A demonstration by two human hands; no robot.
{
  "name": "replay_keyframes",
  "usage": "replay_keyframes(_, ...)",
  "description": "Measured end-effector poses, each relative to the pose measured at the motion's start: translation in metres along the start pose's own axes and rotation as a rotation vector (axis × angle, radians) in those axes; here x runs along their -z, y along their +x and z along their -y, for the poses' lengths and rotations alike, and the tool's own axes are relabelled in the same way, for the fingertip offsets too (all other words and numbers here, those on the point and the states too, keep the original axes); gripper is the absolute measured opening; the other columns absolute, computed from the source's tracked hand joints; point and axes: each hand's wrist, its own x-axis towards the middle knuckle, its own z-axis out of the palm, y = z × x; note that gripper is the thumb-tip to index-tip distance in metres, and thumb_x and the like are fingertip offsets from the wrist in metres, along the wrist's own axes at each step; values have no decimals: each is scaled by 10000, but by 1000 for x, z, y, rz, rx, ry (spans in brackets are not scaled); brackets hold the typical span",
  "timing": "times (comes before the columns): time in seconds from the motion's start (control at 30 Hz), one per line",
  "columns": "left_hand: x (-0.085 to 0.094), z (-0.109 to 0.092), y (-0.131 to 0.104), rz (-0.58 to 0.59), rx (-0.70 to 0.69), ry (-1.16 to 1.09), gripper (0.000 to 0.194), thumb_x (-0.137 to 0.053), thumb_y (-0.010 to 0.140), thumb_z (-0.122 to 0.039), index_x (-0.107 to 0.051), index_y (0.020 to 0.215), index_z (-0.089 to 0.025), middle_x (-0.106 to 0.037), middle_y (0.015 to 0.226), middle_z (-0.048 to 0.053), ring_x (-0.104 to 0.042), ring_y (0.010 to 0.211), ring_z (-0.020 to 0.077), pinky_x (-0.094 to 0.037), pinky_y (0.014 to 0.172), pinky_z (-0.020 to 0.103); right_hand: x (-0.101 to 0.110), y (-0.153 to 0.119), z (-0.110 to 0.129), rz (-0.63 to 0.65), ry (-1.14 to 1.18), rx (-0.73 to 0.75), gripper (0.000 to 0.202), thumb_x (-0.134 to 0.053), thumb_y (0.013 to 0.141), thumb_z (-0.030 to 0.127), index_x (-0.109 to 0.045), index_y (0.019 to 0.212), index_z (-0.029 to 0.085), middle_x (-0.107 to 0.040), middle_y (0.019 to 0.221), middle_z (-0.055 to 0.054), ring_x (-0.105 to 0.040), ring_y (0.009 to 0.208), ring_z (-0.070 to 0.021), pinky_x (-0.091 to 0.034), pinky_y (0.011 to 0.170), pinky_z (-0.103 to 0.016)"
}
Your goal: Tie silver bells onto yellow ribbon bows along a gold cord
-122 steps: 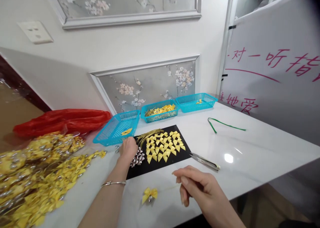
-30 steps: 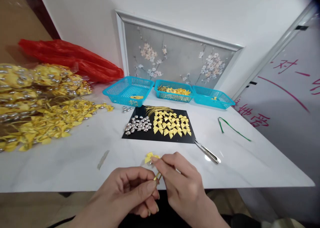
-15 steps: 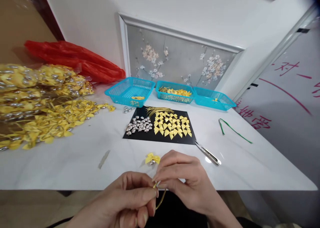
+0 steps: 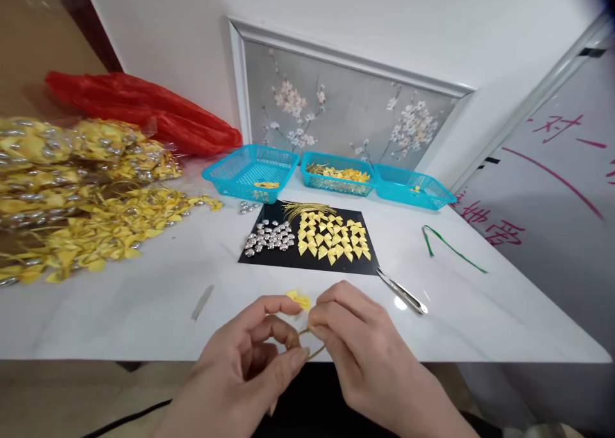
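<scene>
Near the table's front edge, my left hand pinches a thin gold cord between thumb and fingers. The other part of the cord is pinched by my right hand, and it forms a small loop between the two hands. Just beyond my fingertips lies a yellow bow, partly hidden by my left index finger. Farther back, a black mat carries silver beads on its left, rows of yellow bows on its right and gold cords along its back edge.
Silver tweezers lie right of the mat, a green ribbon beyond. Blue baskets line the back. Yellow bow strings and a red bag fill the left. A grey strip lies front left.
My left index finger has lifted and reached forward over the bow. Both hands have shifted slightly, and the cord's long hanging curve is now a smaller loop between them.
</scene>
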Motion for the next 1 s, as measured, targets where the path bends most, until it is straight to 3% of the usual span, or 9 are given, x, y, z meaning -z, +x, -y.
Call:
replay_keyframes(0.1,-3,6,-1,-120,-100,270,285,-667,858,-444,-683,1096,-288,-707,765,-19,-613,587,149,-487,524,236,-2,0,2,22,-12,-45,212,-430,964,43,-606,917,151,-595,890,-80,-556,843,-211,-499,732,-351)
replay_keyframes(0.2,-4,1,-2,-84,-127,415,277,-586,869,-439,-731,1027,-264,-748,763,7,-689,661,206,-532,587,288,0,0,5,29,-6,-60,213,-419,979,59,-597,913,157,-593,892,-75,-555,846,-209,-496,730,-346)
replay_keyframes(0.33,-6,-13,-1,-89,-176,415,239,-596,841,-410,-782,860,-261,-795,764,14,-721,683,216,-550,639,283,2,0,6,34,-19,-64,219,-415,993,68,-601,926,162,-593,895,-70,-558,856,-208,-495,741,-343)
replay_keyframes(0.43,-6,-20,0,-91,-135,347,210,-649,816,-416,-780,786,-255,-758,688,7,-648,608,181,-489,552,241,0,0,5,52,-33,-71,224,-416,995,69,-607,927,165,-592,903,-74,-560,863,-212,-499,743,-345)
replay_keyframes(0.6,-1,-24,4,80,-6,206,287,-670,824,-450,-697,671,-209,-510,550,-56,-349,468,94,-299,444,209,1,-1,2,51,87,-124,203,-459,1009,81,-631,958,178,-604,922,-54,-600,847,-182,-510,761,-306)
replay_keyframes(0.73,5,-23,6,145,21,207,306,-661,859,-452,-696,677,-209,-490,552,-67,-332,461,86,-262,453,210,6,-1,1,44,189,-198,216,-507,992,53,-666,990,199,-624,962,-30,-628,848,-143,-503,785,-253)
replay_keyframes(1.0,2,-24,7,93,29,306,304,-638,825,-465,-685,669,-209,-500,545,-54,-360,456,102,-283,458,227,9,1,3,83,88,-126,243,-448,1006,55,-646,945,181,-609,901,-48,-591,836,-173,-479,719,-265)
